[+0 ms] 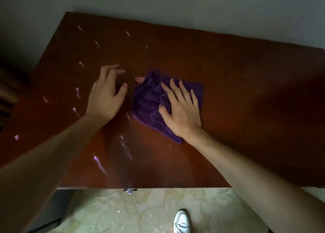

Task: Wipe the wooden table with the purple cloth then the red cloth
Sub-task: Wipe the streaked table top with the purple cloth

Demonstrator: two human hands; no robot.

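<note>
Purple cloth [154, 99] is lying bunched near the middle of the table [246, 84]; right hand [181, 109] is pressing flat on it, fingers spread; left hand [107, 93] is hovering loosely curled just left of the cloth, holding nothing; pale smears [100, 164] are all sitting left of the cloth, so I'd guess it sweeps that way.

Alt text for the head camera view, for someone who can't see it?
A right hand presses flat on a purple cloth on a wooden table. The left hand hovers beside it, near pale streaks.
</note>
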